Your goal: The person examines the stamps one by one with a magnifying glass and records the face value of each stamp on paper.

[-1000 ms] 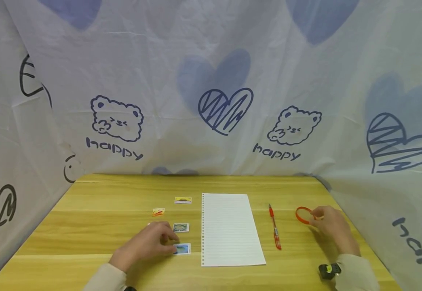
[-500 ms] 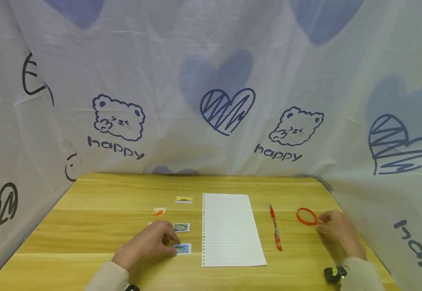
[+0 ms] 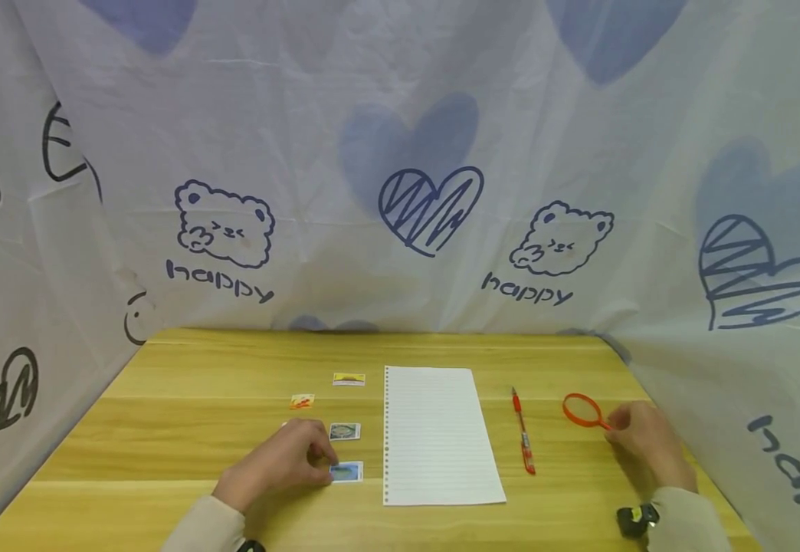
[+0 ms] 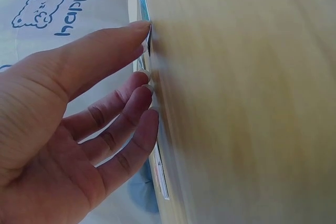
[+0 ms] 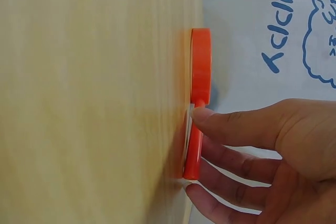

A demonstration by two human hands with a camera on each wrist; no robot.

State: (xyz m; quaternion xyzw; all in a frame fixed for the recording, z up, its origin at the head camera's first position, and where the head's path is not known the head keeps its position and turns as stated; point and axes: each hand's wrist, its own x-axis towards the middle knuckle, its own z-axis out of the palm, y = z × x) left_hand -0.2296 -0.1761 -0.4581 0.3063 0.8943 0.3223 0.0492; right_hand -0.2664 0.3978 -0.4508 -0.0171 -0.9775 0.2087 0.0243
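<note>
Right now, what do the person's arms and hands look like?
The left hand and right hand are bare, without gloves. Both sleeves are pale beige. A black device with a yellow patch sits at the right wrist; something black peeks out by the left sleeve, mostly cut off.

Reads "happy" (image 3: 221,281) in dark blue on white cloth (image 3: 331,268), under left bear drawing (image 3: 226,224). Reads the same under right bear drawing (image 3: 562,238). Repeats on cloth at far right, slanting steeply down, cut off at the edge. Shows again on cloth in left wrist view, running upward beside a bear; in right wrist view, running downward, start cut off. Can't make out tiny print on stamps (image 3: 349,379).
</note>
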